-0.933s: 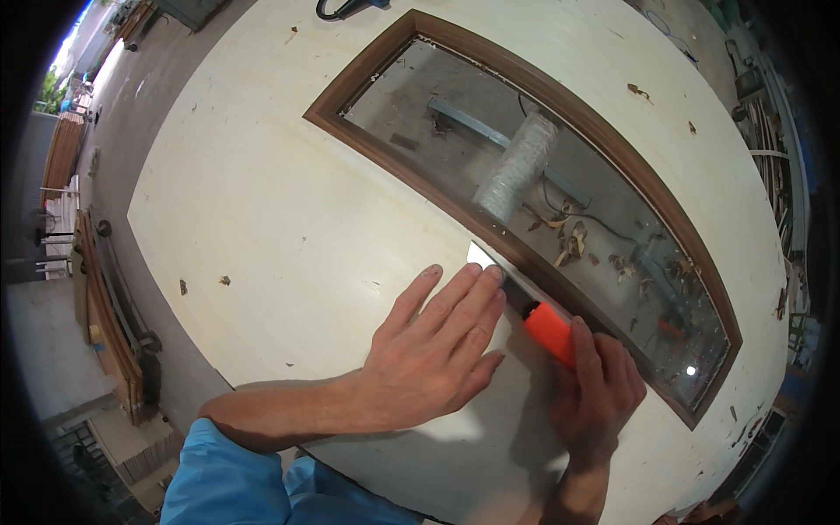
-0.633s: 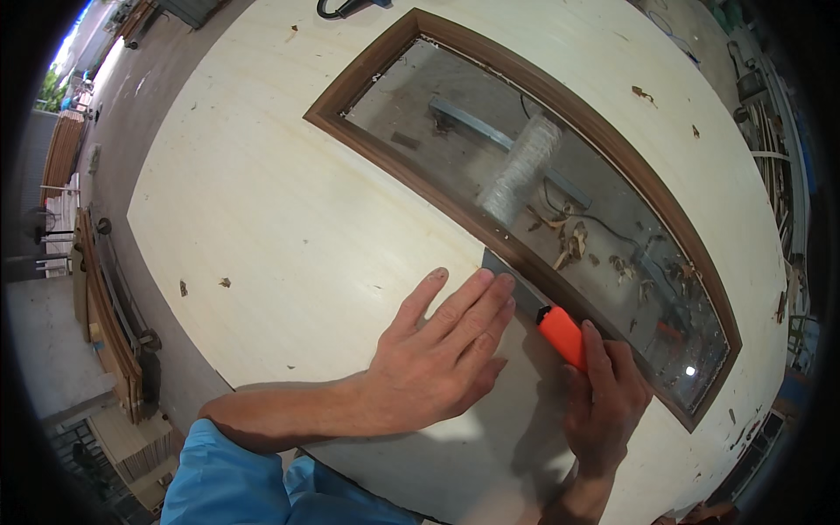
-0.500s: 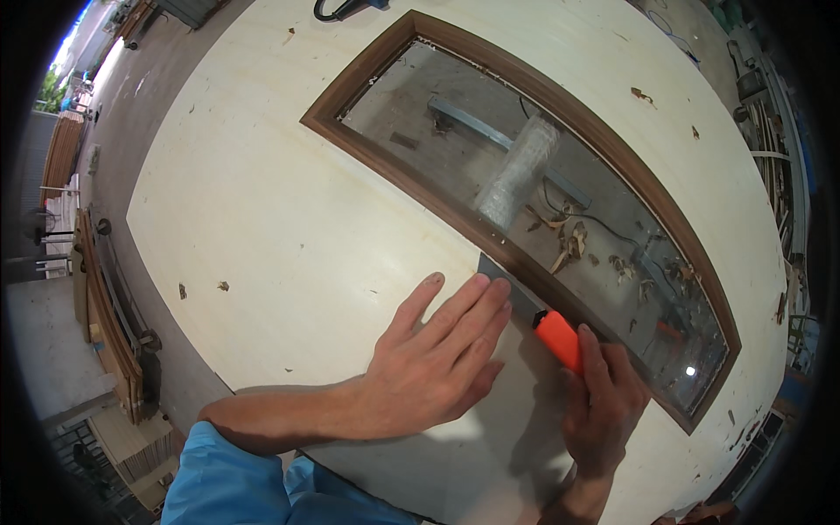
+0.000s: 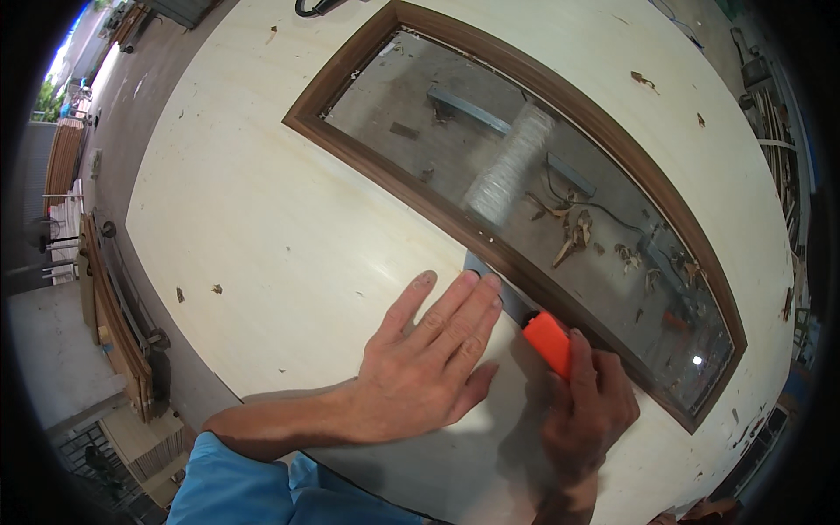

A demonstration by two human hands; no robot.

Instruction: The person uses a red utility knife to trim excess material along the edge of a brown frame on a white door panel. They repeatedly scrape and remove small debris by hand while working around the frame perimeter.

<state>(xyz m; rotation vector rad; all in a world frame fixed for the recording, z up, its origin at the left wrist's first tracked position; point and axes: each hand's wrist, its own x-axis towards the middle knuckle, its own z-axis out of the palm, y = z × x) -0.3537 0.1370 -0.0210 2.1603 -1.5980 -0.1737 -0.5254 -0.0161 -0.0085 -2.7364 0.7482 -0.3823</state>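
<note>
A curved dark-brown frame point(image 4: 367, 162) with a glass pane point(image 4: 472, 79) is set in a large cream panel point(image 4: 236, 219). Along its near edge runs a flat grey metal strip point(image 4: 473, 261), partly under my left fingertips. My left hand point(image 4: 429, 350) lies flat on it and the panel, fingers stretched out. In my right hand point(image 4: 595, 407) is an orange-handled tool point(image 4: 551, 341) with a black front end. That end meets the grey strip, though I cannot tell whether the strip is its blade. My right fingers wrap round the handle.
A black tool point(image 4: 315, 7) lies at the far edge of the panel. Brown flakes point(image 4: 645, 81) are scattered on the panel. Through the glass show a plastic-wrapped support point(image 4: 512, 166) and debris on the floor. Boards point(image 4: 114, 324) and a stack of sheets point(image 4: 144, 442) stand at left.
The whole view has shifted slightly. My right hand with the orange-handled tool appears a little further left and nearer me. My left hand stays pressed flat beside the frame.
</note>
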